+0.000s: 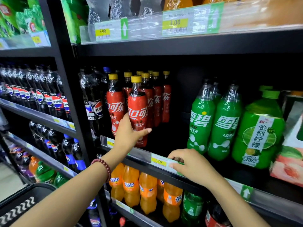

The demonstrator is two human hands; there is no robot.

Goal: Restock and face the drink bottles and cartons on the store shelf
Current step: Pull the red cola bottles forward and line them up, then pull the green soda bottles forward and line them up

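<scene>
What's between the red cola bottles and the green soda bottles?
Nothing: the head view shows a dark bare shelf gap between the red yellow-capped cola bottles and green plastic soda bottles.

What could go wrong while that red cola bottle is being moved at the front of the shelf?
The left hand grips the front red cola bottle low on its body, so the tall bottle could tip into the yellow-capped row behind. It stands near the shelf edge and might slide off. The right hand rests on the price tag strip, which could shift.

views: 1, your head camera | facing: forward, slightly down at the shelf [164, 163] | range: close, arm's reach | overlap: no 2nd view
</scene>
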